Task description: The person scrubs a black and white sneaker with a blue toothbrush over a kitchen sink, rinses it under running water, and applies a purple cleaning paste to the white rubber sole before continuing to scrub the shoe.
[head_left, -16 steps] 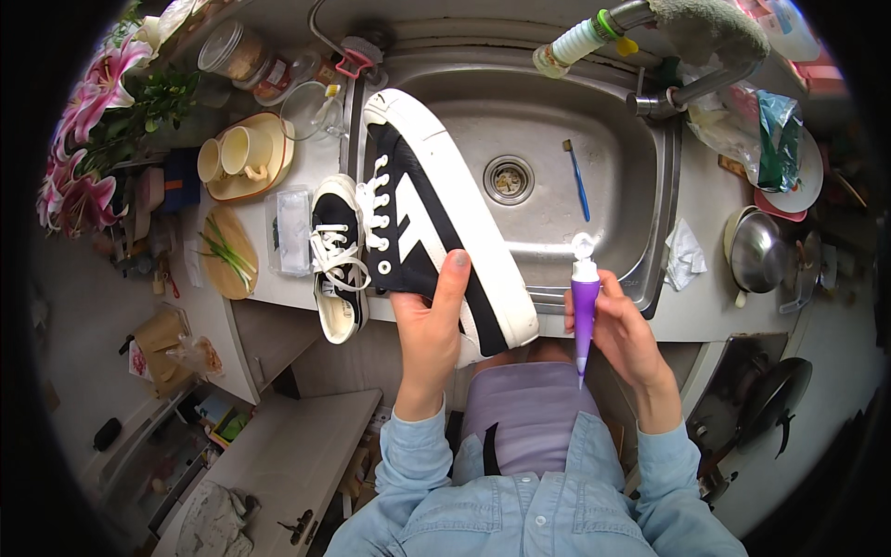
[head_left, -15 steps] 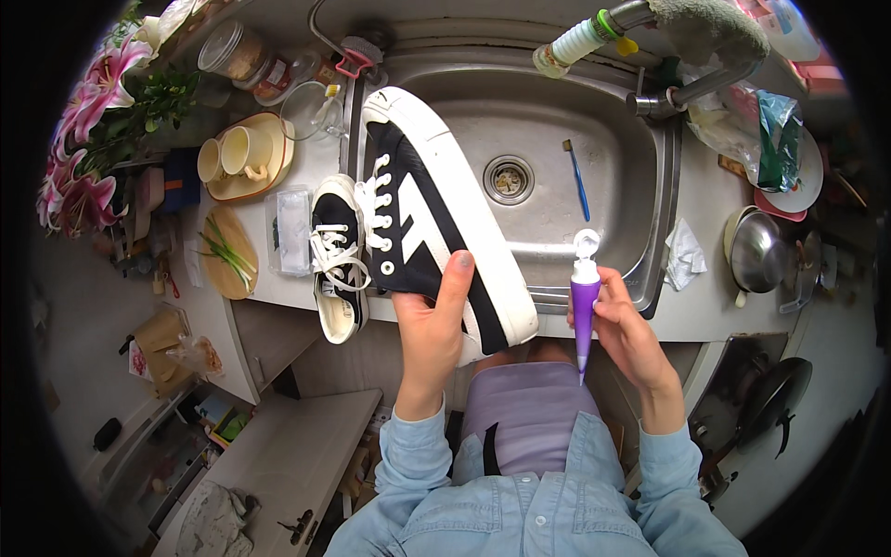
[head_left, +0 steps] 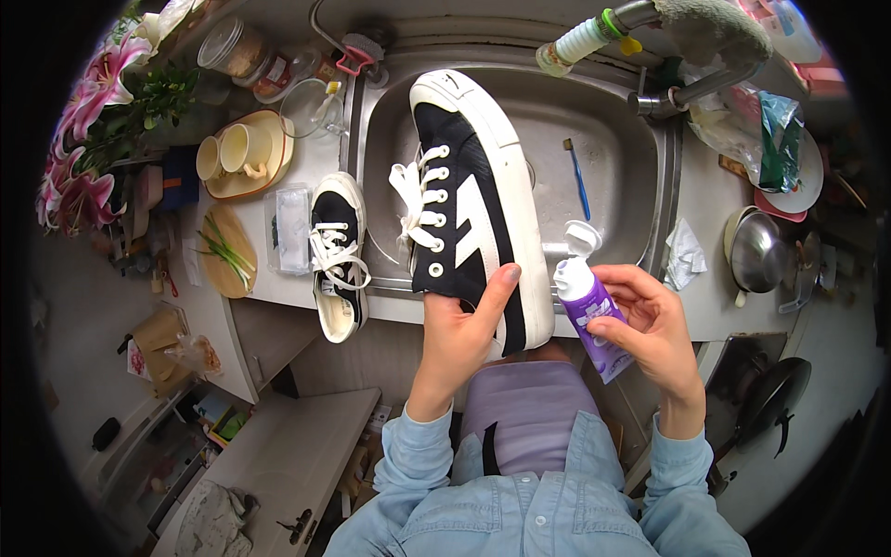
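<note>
My left hand point(head_left: 467, 336) is closed round the heel end of a black-and-white canvas sneaker point(head_left: 475, 202), thumb on its outer side and fingers inside the opening. The shoe is raised in front of the sink, toe pointing away and side face up. In my right hand point(head_left: 647, 323) is a purple squeeze tube point(head_left: 591, 306) with its white flip cap hinged open, the nozzle tilted toward the shoe's sole but apart from it. The matching sneaker point(head_left: 338, 251) rests on the counter's front edge at the left. A blue toothbrush point(head_left: 577, 178) lies in the sink.
The steel sink point(head_left: 640, 251) sits ahead, with a faucet point(head_left: 661, 102) at its right. Left of it are a tray of cups point(head_left: 243, 151), a round board with green onions point(head_left: 228, 251) and glass jars. To the right are a crumpled tissue point(head_left: 685, 255) and a metal pot point(head_left: 756, 243).
My left hand has moved the sneaker to the right and turned it more upright. My right hand has rotated the tube, so its broad face shows and its nozzle leans toward the shoe.
</note>
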The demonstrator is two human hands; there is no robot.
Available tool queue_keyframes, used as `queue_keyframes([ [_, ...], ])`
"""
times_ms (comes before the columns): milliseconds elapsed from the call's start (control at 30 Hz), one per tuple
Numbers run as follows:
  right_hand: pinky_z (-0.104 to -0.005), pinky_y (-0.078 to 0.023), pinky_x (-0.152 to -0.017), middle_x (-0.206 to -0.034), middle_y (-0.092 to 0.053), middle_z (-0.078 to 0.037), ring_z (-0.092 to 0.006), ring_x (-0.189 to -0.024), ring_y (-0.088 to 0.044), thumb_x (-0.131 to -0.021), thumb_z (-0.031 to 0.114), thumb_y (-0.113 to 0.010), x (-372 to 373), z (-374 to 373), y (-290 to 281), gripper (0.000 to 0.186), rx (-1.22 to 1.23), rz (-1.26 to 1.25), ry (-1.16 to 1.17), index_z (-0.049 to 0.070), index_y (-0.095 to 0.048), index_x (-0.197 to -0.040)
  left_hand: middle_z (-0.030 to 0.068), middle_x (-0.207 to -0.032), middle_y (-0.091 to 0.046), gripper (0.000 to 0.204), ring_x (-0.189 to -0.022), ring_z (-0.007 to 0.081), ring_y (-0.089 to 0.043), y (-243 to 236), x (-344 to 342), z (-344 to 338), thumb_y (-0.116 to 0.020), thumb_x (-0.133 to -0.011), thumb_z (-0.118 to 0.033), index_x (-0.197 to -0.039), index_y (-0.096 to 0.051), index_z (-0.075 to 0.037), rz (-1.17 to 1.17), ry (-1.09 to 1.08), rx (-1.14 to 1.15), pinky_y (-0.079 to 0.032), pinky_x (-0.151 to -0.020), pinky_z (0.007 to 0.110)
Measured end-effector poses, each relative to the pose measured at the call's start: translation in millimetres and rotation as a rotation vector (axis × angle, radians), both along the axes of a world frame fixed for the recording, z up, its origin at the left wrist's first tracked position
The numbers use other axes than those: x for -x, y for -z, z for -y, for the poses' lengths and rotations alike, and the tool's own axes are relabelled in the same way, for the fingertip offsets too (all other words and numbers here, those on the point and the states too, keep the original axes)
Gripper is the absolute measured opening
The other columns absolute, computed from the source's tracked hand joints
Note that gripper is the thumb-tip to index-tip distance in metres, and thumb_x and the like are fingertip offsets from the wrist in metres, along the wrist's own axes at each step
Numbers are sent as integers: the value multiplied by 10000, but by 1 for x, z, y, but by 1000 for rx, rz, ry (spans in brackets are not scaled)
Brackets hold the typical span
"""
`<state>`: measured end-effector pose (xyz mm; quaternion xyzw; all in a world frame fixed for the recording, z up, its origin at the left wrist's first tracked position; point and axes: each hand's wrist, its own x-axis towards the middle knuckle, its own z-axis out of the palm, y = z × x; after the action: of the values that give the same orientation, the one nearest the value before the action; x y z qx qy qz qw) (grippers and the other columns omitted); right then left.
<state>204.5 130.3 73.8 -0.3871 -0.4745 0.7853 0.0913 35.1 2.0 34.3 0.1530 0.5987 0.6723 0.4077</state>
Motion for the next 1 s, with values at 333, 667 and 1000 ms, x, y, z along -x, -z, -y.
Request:
queue_keyframes([
  [333,-275,-566,-896,-1074,-732,-142,-143,-972,-701,-840,-46,-764,3,-1,-6,389,7,163,-16,-68,-656,-1213,87,-1080,-702,269,-961,138,-662,6,3,1,-690,-952,-56,-1194,-643,52,-69,43,9,-530,-842,292],
  [667,-268,-555,-891,-1069,-730,-120,-134,-972,-695,-830,-35,-774,4,-2,-4,382,-94,163,-30,-60,-668,-1196,90,-1076,-705,279,-943,150,-662,12,4,1,-704,-941,-61,-1188,-644,54,-131,80,3,-524,-843,301],
  [1000,-290,-539,-858,-941,-675,-89,-155,-994,-680,-857,-105,-696,-8,6,10,695,-312,-98,106,58,-352,-1439,81,-1086,-701,278,-946,136,-657,6,3,4,-691,-953,-57,-1203,-635,49,-54,74,73,-529,-831,292],
])
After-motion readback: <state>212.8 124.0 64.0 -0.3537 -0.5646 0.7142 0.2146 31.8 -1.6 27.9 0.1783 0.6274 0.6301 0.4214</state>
